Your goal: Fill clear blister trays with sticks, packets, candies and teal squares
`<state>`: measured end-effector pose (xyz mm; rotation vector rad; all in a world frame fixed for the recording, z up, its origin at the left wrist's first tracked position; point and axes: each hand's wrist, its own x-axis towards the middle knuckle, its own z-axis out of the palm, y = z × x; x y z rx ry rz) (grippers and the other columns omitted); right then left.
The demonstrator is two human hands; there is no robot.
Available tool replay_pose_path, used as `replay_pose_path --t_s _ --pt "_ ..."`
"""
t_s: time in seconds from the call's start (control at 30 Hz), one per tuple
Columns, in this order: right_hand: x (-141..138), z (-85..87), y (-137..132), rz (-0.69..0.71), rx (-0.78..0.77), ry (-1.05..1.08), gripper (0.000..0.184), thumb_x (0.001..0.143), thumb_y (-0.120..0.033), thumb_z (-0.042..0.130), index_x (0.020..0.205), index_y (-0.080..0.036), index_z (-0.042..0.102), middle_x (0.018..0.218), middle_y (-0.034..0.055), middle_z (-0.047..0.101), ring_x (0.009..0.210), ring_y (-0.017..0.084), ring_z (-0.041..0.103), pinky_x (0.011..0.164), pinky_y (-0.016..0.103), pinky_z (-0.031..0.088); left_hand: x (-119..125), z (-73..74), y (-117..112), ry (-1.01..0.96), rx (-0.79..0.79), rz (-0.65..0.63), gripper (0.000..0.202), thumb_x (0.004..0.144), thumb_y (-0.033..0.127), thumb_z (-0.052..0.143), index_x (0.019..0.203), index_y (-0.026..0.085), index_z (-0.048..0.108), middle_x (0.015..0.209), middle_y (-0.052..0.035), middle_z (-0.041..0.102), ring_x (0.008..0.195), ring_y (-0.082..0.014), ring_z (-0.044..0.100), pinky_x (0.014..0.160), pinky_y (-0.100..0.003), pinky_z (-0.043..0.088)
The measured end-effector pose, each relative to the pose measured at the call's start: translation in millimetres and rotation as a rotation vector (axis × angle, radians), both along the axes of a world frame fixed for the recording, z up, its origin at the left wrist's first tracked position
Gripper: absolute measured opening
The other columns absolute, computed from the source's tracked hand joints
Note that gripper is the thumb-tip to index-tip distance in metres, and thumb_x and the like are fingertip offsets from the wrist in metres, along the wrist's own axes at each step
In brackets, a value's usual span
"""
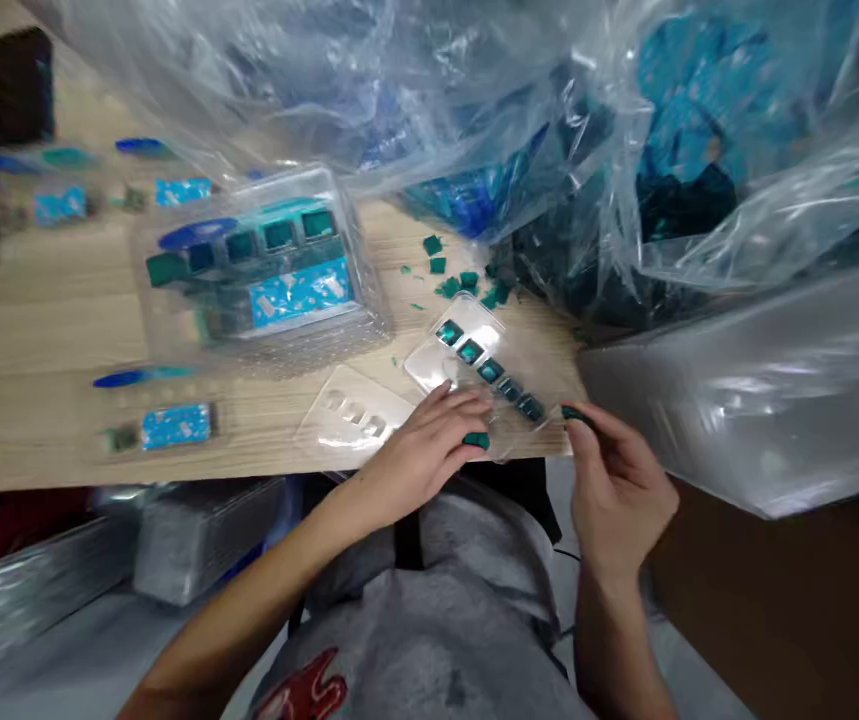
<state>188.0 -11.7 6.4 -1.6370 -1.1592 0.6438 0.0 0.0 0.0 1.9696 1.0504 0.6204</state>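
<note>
A clear plastic blister tray (436, 360) lies tilted at the front edge of the wooden table (46, 320), with several small teal square pieces (490, 370) in its row of pockets. My left hand (429, 445) rests on the tray's near end, fingers curled, a teal piece (476, 440) at its fingertips. My right hand (613, 480) is just right of the tray, fingers pinched on another dark teal piece (573, 413). Loose teal pieces (459, 280) lie scattered behind the tray.
A stack of filled clear trays (264, 275) with blue cards stands at table centre. An empty tray (358, 410) lies by my left hand. Big plastic bags (624, 150) of teal parts crowd the right. Blue cards and blue oval pieces (166, 425) lie left.
</note>
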Motion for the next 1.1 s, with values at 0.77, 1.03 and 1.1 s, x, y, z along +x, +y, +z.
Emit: replay_pose_path --t_s 0.77,1.03,1.1 --pt "-61 -14.1 -32 0.639 0.155 -0.299 0.034 0.088 -0.015 0.061 0.122 -0.02 0.06 0.1 0.0069 0.07 0.091 0.018 0.066 0.083 0.031 0.056 -71 12.9 -33 0.29 0.318 0.227 0.029 0.091 0.018 0.053 0.12 0.018 0.056 0.105 -0.0068 0.067 0.095 -0.0175 0.057 0.083 -0.034 0.046" --pt "-71 -28.6 -32 0.682 0.211 -0.559 0.036 0.089 -0.013 0.058 0.125 -0.014 0.058 0.097 0.0129 0.066 0.083 0.023 0.062 0.07 0.036 0.051 -74 6.6 -37 0.296 0.327 0.222 0.031 0.091 0.013 0.052 0.122 0.015 0.056 0.108 -0.0083 0.067 0.099 -0.019 0.054 0.088 -0.035 0.042" --pt "-71 -27.6 -32 0.689 0.216 -0.573 0.034 0.089 -0.015 0.058 0.123 -0.012 0.058 0.096 0.0131 0.066 0.083 0.023 0.061 0.071 0.036 0.051 -75 6.9 -36 0.318 0.331 0.248 0.03 0.091 0.013 0.053 0.12 0.013 0.057 0.108 -0.0087 0.068 0.099 -0.0193 0.053 0.088 -0.035 0.042"
